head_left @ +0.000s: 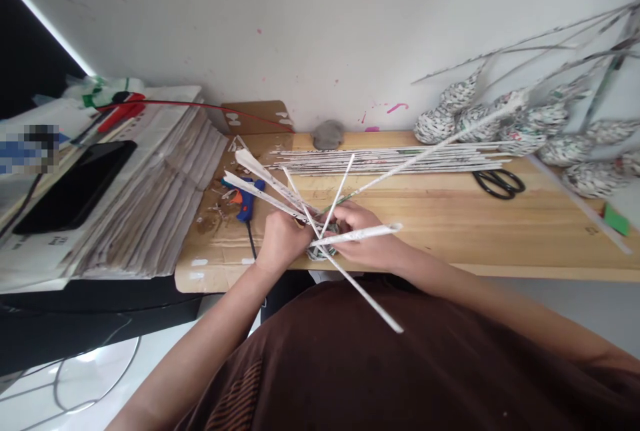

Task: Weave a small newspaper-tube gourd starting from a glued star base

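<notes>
Between my two hands, at the table's front edge, is a small piece woven from rolled newspaper point(321, 252). Several long paper tubes point(361, 292) stick out of it in different directions. My left hand point(286, 236) is closed round its left side, with two flattened tubes passing just above the knuckles. On the right, my right hand point(357, 231) has its fingers curled on the weave and tubes, and one tube point(363, 233) crosses in front of that hand. The fingertips of both hands are partly hidden by the tubes.
A blue glue gun point(245, 203) lies on stained cardboard point(210, 261) to the left, near a tall paper stack point(175, 197) with a black phone point(75, 184). Behind are loose paper tubes point(390, 161), a grey lump point(327, 134) and black-handled scissors point(499, 183). Woven paper pieces point(434, 125) stand at right.
</notes>
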A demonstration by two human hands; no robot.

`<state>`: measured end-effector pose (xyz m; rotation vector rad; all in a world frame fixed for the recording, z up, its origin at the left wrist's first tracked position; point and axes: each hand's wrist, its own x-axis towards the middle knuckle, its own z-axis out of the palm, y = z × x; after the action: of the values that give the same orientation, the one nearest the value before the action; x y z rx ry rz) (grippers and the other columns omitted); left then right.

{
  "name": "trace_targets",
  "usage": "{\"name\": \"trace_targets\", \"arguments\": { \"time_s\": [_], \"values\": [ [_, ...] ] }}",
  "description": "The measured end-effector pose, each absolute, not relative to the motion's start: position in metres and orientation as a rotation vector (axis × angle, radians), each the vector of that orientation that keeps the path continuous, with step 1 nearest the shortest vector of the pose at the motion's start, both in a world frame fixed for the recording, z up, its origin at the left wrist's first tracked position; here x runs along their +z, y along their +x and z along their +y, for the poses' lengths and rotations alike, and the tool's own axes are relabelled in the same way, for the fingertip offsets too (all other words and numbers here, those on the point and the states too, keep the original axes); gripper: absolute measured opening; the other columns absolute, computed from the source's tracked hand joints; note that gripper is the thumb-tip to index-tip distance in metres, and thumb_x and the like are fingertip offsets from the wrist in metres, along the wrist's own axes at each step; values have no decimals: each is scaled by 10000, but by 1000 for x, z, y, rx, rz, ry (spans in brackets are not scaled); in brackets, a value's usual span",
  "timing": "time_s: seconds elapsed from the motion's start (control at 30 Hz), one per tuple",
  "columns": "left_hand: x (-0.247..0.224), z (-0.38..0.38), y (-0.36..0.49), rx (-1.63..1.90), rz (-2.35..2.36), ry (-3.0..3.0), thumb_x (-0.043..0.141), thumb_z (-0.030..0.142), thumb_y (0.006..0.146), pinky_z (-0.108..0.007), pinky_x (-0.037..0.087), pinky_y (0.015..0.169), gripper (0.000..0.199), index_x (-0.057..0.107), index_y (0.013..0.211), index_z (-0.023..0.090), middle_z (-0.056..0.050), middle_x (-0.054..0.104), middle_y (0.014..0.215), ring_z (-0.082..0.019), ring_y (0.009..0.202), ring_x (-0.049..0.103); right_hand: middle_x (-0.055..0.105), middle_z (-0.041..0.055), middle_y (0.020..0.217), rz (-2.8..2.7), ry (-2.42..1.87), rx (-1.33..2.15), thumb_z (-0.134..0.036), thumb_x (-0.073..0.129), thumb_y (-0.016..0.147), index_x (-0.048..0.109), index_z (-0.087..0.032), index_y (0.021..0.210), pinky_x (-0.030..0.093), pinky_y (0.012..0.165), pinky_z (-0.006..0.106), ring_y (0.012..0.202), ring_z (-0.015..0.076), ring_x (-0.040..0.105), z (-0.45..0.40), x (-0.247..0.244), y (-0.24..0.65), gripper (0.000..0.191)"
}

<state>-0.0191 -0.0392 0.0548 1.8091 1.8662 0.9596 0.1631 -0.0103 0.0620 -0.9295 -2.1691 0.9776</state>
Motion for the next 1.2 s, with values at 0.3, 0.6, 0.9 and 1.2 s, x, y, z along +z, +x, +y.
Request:
{"name": "trace_targets", "arguments": {
  "time_s": [0.3,0.6,0.9,1.2],
  "values": [
    [54,-44,-20,1061,1784,1768,663,259,723,-259,504,634,93,707,732,178,-20,725,715,-181,674,670,684,34,937,-1799,-626,1763,-362,600,902,629,-196,895,515,781,317,858,172,632,-16,90,165,169],
    [44,-46,-17,1008,1866,1770,670,315,756,-275,481,602,165,655,674,172,-36,684,676,-177,639,635,676,18,827,-1407,-496,1879,-511,630,882,610,-221,1043,577,654,347,676,170,678,-18,97,161,332],
    [50,-47,-12,1066,1841,1656,696,343,715,-247,443,568,175,632,652,192,-6,658,642,-152,617,605,711,2,758,-1837,-845,1490,-267,780,742,701,-200,1092,535,619,262,653,146,681,-21,73,157,365],
    [46,-50,-9,1093,1825,1658,646,256,746,-225,404,546,109,621,674,178,6,631,623,-124,564,565,701,17,714,-1897,-931,1048,-285,657,847,672,-177,819,473,578,239,619,137,635,-21,71,160,113]
  ]
}}
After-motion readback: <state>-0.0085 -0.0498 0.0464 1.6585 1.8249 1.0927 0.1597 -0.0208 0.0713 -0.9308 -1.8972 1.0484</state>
